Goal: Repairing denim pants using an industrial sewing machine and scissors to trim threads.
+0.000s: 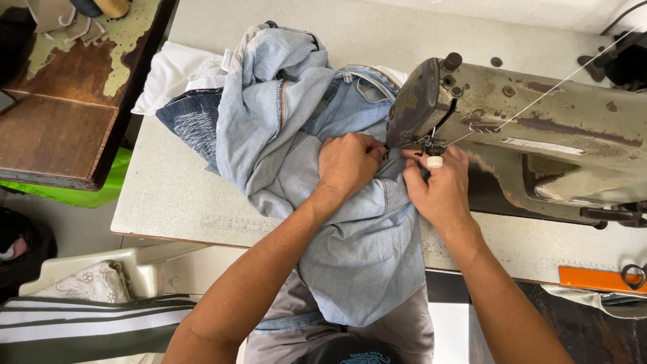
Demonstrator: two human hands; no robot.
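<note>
On the desk [168,195], I press my left hand [347,162] and right hand [438,185], fingers together, onto jeans [364,249] at the sewing machine [539,135], near the front edge.

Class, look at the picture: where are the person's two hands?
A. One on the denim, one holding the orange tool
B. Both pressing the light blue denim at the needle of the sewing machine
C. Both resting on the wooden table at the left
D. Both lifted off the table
B: the left hand and right hand both lie on the denim, close together under the head of the sewing machine.
</note>
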